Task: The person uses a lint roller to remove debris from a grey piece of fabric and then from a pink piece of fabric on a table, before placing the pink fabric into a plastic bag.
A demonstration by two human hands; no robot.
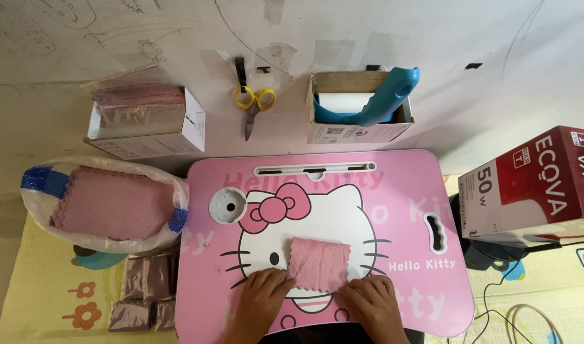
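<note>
Pink cloth [319, 264] pressed flat at lower centre of the table [400, 191] by the left hand [261, 299] and right hand [371, 302], fingers spread, nothing gripped.

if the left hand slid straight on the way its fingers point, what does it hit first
The left hand points up and right, fingertips already on the pink cloth. That cloth is what it would meet first, most likely pushing or bunching it.

Showing two bare hands, the left hand [261, 298] and the right hand [369, 301], entering from the near edge of the scene. Wearing no gloves, rings, watch or bracelet on the visible parts. Showing bare wrists and bare lower forearms, with no sleeve reaching into view. Showing short, unpainted fingernails.
</note>
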